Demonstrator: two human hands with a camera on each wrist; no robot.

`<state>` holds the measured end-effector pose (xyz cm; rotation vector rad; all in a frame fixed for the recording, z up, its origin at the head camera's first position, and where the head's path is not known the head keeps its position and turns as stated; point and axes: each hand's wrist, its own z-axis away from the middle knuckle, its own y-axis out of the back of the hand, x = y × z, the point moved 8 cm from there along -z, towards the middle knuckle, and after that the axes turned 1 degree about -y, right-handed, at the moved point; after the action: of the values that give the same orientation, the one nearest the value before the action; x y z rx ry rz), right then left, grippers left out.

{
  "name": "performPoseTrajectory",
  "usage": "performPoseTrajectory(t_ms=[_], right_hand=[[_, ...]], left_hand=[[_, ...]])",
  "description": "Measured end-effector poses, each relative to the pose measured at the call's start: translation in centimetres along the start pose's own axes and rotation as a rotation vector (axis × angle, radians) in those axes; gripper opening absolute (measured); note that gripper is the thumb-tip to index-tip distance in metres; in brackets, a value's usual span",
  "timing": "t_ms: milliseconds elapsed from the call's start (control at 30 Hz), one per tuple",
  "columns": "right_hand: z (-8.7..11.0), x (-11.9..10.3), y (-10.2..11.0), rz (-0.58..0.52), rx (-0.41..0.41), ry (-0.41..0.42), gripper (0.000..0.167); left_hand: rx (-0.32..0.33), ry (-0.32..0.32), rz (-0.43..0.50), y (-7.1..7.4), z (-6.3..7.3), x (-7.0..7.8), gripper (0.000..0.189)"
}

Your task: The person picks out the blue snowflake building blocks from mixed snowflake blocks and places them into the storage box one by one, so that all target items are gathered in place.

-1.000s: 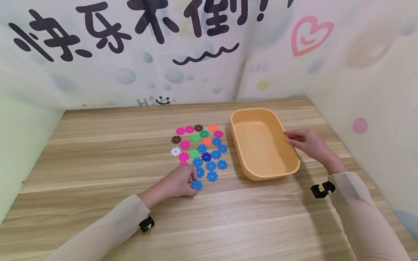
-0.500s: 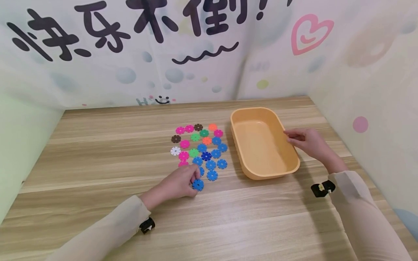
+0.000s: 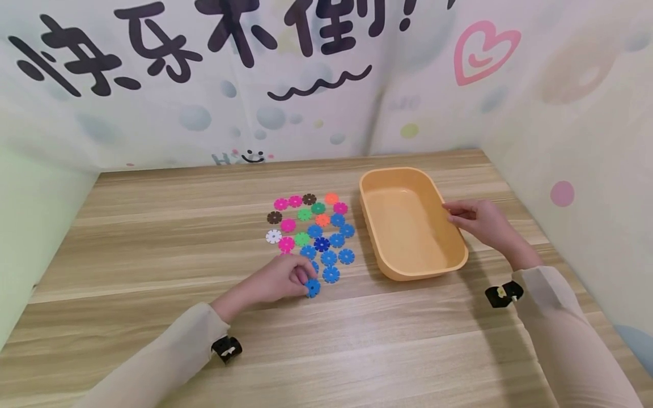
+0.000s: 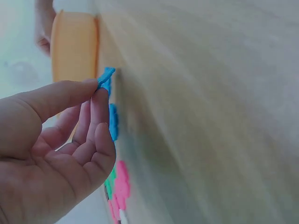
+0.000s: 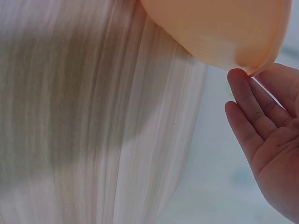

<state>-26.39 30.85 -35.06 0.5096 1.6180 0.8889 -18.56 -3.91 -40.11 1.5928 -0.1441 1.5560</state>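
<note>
- from my remote seat, i see the left hand (image 3: 280, 280) pinching one blue slotted disc (image 3: 313, 288) between thumb and forefinger, the other fingers curled toward the palm.
- the left wrist view shows me that disc nearly edge-on and tilted; i cannot tell whether its lower edge touches the counter (image 3: 357, 351).
- the right hand (image 3: 471, 218) pinches the far-right rim of the orange plastic tray (image 3: 408, 232), thumb on one side and fingertips on the other.
- that tray stands on the wood-grain counter, open side up, just right of the loose discs.
- the pinched disc is at the near edge of the cluster, left of the tray and outside it.
- i count one white disc (image 3: 274, 236) at the cluster's left edge, near a brown disc (image 3: 274, 217).
- pink discs (image 3: 288, 225), green discs (image 3: 304, 214) and orange discs (image 3: 322, 220) lie mostly farther back; more blue discs (image 3: 329, 258) gather toward the tray around a dark blue disc (image 3: 322, 245).
- part of a pink disc is hidden from me behind the left hand.
- behind, a printed backdrop (image 3: 316, 130) carries black characters and a pink heart (image 3: 487, 54).
</note>
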Motion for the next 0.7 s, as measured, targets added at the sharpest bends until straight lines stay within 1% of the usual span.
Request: performPoseTrajectory(t_ms=[200,333,500,600,700], right_hand=[[0.0,-0.1,0.0,-0.013,0.001,0.008,0.03],[0.0,-0.1,0.0,-0.015,0.003,0.01,0.03],[0.0,-0.1,0.0,-0.012,0.009,0.017,0.03],[0.1,-0.1,0.0,-0.009,0.012,0.016,0.03],[0.0,-0.2,0.0,-0.006,0.017,0.022,0.03]], left_hand=[[0.01,-0.01,-0.015,1.3,-0.2,0.8,0.019],[0.008,-0.029,-0.026,2.2,-0.7,1.7,0.02],[-0.012,-0.062,-0.032,3.3,-1.9,3.2,0.017],[-0.014,-0.059,-0.027,4.0,-2.7,4.1,0.016],[-0.007,-0.064,-0.049,4.5,-3.6,5.2,0.015]])
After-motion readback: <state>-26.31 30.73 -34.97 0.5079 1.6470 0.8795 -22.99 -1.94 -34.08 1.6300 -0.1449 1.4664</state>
